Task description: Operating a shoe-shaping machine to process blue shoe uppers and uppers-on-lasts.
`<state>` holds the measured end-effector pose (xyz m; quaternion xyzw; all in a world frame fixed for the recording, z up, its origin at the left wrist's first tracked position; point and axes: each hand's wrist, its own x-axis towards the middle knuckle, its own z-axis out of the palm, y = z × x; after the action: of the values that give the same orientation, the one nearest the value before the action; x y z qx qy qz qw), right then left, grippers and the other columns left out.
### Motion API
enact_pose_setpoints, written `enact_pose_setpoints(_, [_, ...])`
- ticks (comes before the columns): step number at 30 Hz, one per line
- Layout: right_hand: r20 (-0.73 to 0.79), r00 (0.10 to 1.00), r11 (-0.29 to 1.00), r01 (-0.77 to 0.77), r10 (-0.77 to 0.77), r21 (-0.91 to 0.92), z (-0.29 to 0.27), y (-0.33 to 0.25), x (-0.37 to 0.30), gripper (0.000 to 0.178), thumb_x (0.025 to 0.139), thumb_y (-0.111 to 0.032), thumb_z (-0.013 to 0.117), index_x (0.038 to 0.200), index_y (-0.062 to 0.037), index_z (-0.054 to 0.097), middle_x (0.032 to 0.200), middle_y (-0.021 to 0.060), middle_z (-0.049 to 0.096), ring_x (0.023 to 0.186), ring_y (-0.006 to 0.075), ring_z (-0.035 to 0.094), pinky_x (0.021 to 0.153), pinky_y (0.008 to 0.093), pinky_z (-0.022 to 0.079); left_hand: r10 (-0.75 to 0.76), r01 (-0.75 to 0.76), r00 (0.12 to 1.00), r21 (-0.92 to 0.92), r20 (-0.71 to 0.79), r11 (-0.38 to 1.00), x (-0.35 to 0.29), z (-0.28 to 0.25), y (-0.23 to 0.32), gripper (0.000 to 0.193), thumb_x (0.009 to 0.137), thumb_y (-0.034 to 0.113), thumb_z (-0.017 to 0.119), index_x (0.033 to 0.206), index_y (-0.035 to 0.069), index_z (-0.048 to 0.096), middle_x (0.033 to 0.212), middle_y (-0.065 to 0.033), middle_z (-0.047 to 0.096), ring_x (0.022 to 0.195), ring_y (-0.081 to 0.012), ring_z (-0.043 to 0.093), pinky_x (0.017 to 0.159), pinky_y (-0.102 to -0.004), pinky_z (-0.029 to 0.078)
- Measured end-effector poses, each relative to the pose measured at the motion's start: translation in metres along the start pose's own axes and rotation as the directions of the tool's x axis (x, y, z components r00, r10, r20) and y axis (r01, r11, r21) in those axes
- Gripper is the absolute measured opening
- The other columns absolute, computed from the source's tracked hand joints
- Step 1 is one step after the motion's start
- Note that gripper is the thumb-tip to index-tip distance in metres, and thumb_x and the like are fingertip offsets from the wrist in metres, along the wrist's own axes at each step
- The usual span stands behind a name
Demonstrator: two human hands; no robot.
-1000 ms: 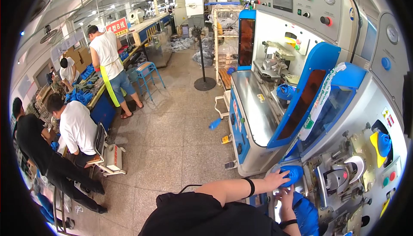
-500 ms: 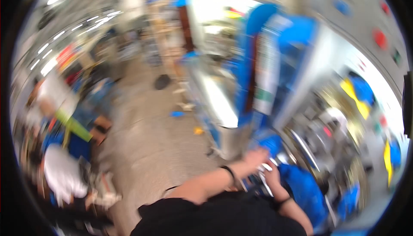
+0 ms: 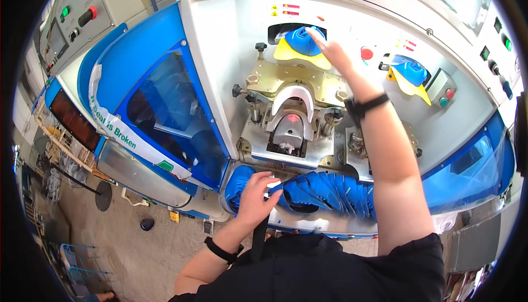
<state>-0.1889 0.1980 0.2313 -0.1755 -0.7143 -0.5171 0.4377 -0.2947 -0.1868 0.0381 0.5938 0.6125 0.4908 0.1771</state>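
Note:
My right hand (image 3: 334,50) is raised to the back of the machine, fingers stretched out over a blue shoe upper (image 3: 300,43) on a mould with a yellow flap (image 3: 302,60). Fingertips touch the upper's top. Low at the front ledge, my left hand (image 3: 256,197) has its fingers curled round a blue shoe upper (image 3: 274,190) with a white part showing; most of it is hidden by the hand. To its right lies a row of several nested blue shoe uppers (image 3: 324,192). Another blue upper (image 3: 237,184) lies to its left.
Below the raised hand sits a metal press station (image 3: 289,128) with a white curved pad. A second mould (image 3: 410,73) bears a blue upper at right, near a button box (image 3: 441,88). A blue-framed machine door (image 3: 165,109) stands at left.
My view has swung from the aisle and the machine's side to face the press. My hands, close together before, are now apart: the right raised to the mould, the left at the ledge.

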Motion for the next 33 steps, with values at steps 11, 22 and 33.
enact_pose_setpoints(11, [0.640,0.743,0.621,-0.600,0.197,0.505,-0.239,-0.223,-0.087,0.034,0.075,-0.025,0.076,0.096,-0.0041,0.058,0.089,0.0151,0.059,0.077,0.0311,0.061,0.060,0.0408,0.050,-0.149,0.505,0.860,-0.856,0.488,0.113,0.015,-0.021,-0.041,0.040,0.104,0.028,0.048,0.138,0.008,0.042,0.125,-0.0077,0.058,0.109,-0.0215,0.063,0.095,-0.0371,0.049])
enact_pose_setpoints(22, [0.735,0.612,0.434,-0.769,0.292,0.468,-0.234,-0.227,-0.066,0.040,0.080,-0.022,0.074,0.115,-0.0084,0.060,0.116,0.0117,0.057,0.101,0.0340,0.059,0.081,0.0385,0.051,-0.318,0.544,0.783,-0.836,0.534,-0.065,0.064,0.006,-0.079,0.028,0.101,0.030,0.054,0.114,0.006,0.059,0.098,-0.0035,0.066,0.088,-0.0160,0.066,0.085,-0.0340,0.056])
enact_pose_setpoints(33, [0.732,0.618,0.499,-0.749,0.288,0.436,-0.189,-0.245,-0.068,0.025,0.087,-0.018,0.066,0.111,-0.0102,0.066,0.124,0.0144,0.058,0.123,0.0415,0.047,0.102,0.0477,0.043,-0.513,0.505,0.726,-0.861,0.458,-0.054,0.068,0.018,-0.067,0.037,0.100,0.037,0.053,0.122,0.007,0.056,0.106,-0.0013,0.064,0.091,-0.0110,0.064,0.078,-0.0286,0.053])
